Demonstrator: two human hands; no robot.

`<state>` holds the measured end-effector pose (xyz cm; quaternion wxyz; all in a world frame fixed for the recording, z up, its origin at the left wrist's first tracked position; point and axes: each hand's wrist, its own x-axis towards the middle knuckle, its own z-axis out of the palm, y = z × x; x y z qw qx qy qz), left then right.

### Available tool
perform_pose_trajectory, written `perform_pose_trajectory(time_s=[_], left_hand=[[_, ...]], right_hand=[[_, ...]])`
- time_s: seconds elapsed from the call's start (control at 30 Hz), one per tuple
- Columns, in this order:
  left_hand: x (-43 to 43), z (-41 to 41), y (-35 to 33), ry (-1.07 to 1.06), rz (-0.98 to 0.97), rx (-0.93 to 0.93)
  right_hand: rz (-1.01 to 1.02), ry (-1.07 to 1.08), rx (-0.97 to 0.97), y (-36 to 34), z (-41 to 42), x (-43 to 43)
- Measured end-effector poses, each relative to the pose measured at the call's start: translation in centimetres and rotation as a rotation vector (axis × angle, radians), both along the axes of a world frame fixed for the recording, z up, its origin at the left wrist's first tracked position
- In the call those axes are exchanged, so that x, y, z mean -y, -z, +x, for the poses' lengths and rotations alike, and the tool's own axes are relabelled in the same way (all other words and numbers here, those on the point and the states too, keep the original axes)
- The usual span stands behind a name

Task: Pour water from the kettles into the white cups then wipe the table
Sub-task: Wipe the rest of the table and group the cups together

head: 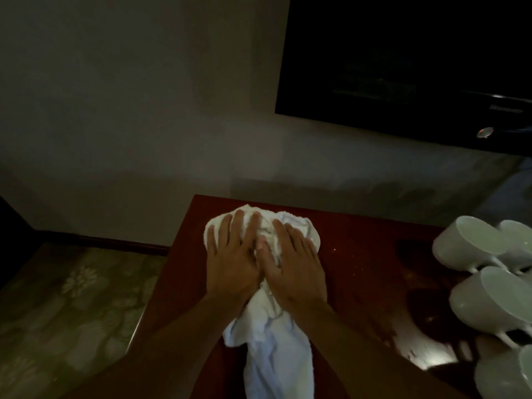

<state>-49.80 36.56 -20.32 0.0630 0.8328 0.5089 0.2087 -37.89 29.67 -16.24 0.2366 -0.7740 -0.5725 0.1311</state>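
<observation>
My left hand [233, 263] and right hand [293, 269], fingers flat, press the crumpled white towel [267, 355] on the dark-red worktop [359, 254]; sweeping right could knock the white ceramic cups [472, 246], perhaps full.

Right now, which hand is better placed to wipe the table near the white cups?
Probably the right hand: it presses the right side of the towel, nearer the cups; the left hand lies farther away.

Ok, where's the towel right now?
In the head view the towel lies on the table near its far left corner, pressed under the left hand and right hand, with the cups off to the right.
</observation>
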Motion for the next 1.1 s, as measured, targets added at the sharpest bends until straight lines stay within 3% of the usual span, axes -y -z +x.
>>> perform_pose_trajectory(time_s=[0.23, 0.43, 0.7, 1.1], left_hand=[[-7.0, 3.1, -0.6, 0.023, -0.07, -0.009], [-6.0, 3.2, -1.5, 0.079, -0.075, -0.061], [2.9, 4.0, -2.4, 0.135, -0.056, 0.014], [19.5, -0.6, -2.5, 0.174, 0.044, -0.126]], right_hand=[[0.028, 0.007, 0.002, 0.3, 3.5, -6.9], [0.07, 0.022, 0.037, 1.0, 3.7, -6.2], [-0.006, 0.025, 0.046, -0.3, 4.4, 4.0], [-0.065, 0.12, 0.082, -0.5, -1.4, 22.3]])
